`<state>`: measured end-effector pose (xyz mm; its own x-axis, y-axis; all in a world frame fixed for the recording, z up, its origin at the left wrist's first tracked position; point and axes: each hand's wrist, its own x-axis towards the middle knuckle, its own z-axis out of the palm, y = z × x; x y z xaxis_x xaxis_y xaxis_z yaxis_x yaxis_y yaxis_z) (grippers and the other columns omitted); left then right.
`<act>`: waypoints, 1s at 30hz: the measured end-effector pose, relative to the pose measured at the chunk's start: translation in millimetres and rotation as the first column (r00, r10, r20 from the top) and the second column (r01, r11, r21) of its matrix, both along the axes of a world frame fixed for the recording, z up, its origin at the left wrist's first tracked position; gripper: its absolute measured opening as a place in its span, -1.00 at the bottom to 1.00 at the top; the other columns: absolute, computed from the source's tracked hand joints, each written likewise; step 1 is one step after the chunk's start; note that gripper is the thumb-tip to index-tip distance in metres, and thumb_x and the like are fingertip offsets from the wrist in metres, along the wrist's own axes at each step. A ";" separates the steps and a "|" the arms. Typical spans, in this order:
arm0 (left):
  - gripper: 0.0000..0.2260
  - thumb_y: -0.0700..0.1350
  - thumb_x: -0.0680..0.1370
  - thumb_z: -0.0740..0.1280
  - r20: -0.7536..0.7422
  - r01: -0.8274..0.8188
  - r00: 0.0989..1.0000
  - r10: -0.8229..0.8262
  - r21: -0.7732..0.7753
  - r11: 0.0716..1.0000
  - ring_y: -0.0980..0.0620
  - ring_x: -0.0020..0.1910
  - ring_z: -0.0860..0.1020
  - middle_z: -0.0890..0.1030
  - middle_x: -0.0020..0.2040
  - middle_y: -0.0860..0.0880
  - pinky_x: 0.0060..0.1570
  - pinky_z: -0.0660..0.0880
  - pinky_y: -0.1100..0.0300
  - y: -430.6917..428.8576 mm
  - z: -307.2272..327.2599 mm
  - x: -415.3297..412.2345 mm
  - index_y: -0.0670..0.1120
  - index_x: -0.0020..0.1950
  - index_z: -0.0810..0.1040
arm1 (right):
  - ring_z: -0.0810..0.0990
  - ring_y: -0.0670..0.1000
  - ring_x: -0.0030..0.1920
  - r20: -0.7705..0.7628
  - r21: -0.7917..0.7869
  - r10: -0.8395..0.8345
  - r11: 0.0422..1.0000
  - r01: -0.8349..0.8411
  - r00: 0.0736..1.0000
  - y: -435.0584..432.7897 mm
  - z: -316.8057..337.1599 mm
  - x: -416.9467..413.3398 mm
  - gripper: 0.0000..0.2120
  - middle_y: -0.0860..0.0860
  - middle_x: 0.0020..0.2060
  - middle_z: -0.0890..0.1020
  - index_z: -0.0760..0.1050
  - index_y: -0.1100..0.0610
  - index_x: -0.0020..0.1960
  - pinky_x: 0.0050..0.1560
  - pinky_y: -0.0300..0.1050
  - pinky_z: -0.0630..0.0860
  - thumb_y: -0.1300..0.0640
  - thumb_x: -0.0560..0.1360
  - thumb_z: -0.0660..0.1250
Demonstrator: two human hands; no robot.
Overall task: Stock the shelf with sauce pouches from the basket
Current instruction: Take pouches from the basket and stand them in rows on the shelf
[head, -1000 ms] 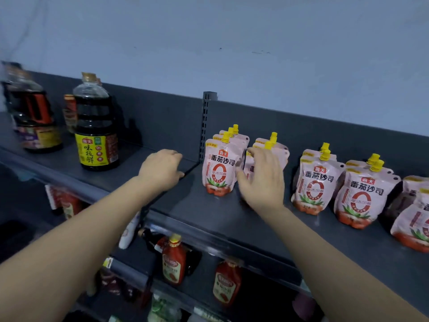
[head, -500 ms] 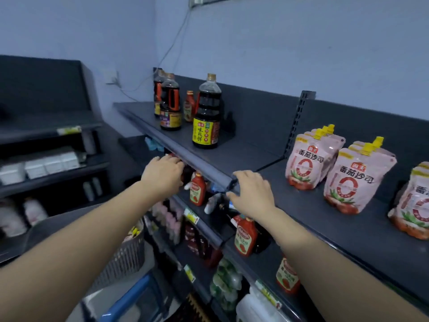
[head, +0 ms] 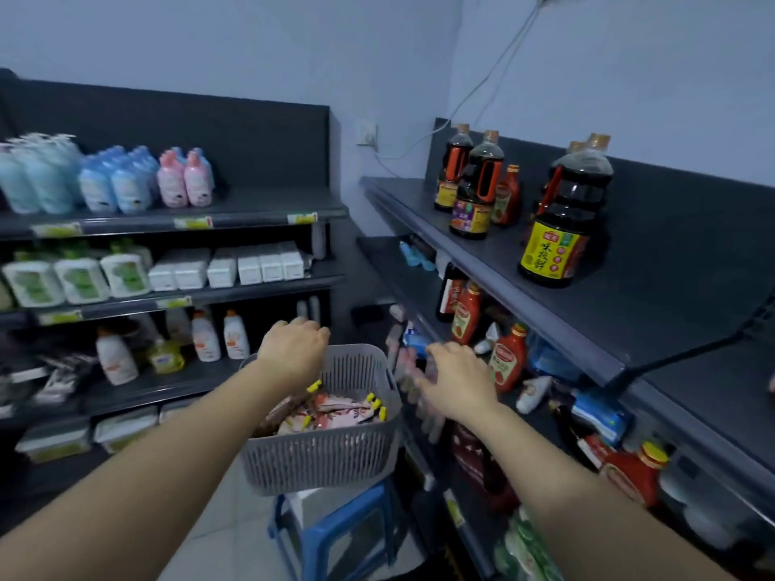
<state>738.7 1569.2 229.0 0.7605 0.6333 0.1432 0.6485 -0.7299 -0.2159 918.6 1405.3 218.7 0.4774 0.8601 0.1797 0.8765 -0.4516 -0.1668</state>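
Observation:
A grey slatted basket [head: 327, 452] stands on a blue stool [head: 335, 534] in the aisle. Inside lie several pink sauce pouches [head: 335, 415] with yellow caps. My left hand [head: 293, 350] hovers over the basket's far left rim, fingers loosely curled, holding nothing. My right hand [head: 455, 381] is just right of the basket's rim, fingers spread and blurred, empty. The dark top shelf [head: 654, 304] runs along the right; the stocked pouches on it are out of view.
Soy sauce bottles [head: 557, 228] stand on the right top shelf. Red ketchup bottles [head: 507, 356] fill the shelf below it. A second shelf unit at left holds blue and pink bottles [head: 126, 182] and white packs [head: 235, 268].
My view has swung left and down, from the shelf pouches to the basket. Both hands left the shelf edge and came down to the basket.

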 end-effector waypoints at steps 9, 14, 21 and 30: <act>-0.68 -0.03 0.55 0.21 -0.060 -0.040 0.998 0.034 -0.107 0.993 -0.08 0.22 0.45 0.53 0.21 -0.05 0.10 0.40 0.03 98.3 -59.1 -41.4 -0.07 0.28 0.45 | 0.44 0.15 0.27 -0.109 -0.111 -0.025 0.994 0.013 0.994 110.1 -52.5 -32.5 -0.55 0.07 0.21 0.52 0.43 0.02 0.28 0.23 0.06 0.44 -0.14 0.46 0.32; -0.75 -0.08 0.53 0.23 -0.106 -0.061 0.993 0.042 -0.181 0.982 -0.07 0.22 0.46 0.54 0.19 -0.05 0.10 0.38 0.05 136.3 -96.3 -44.6 -0.06 0.19 0.51 | 0.50 0.15 0.18 -0.127 -0.133 -0.005 0.991 -0.012 0.992 146.3 -86.0 -33.2 -0.65 0.07 0.10 0.57 0.49 0.06 0.15 0.06 -0.01 0.45 -0.09 0.45 0.34; -0.74 -0.04 0.52 0.30 -0.163 -0.093 0.985 0.051 -0.265 0.960 -0.07 0.19 0.50 0.57 0.17 -0.05 0.09 0.42 0.04 176.2 -146.8 -31.0 -0.05 0.19 0.53 | 0.52 0.12 0.15 -0.204 -0.261 -0.003 0.964 -0.051 0.979 189.7 -135.3 -15.6 -0.67 0.06 0.10 0.59 0.50 0.02 0.15 0.07 -0.05 0.44 -0.08 0.44 0.31; -0.72 -0.01 0.54 0.28 -0.240 -0.192 0.966 0.094 -0.426 0.884 -0.08 0.15 0.52 0.58 0.17 -0.09 0.10 0.46 0.05 213.7 -212.4 6.7 -0.07 0.22 0.52 | 0.50 0.13 0.23 -0.273 -0.461 -0.065 0.885 -0.071 0.960 232.2 -203.5 23.2 -0.50 0.05 0.19 0.58 0.43 -0.01 0.34 0.11 -0.06 0.47 -0.14 0.44 0.35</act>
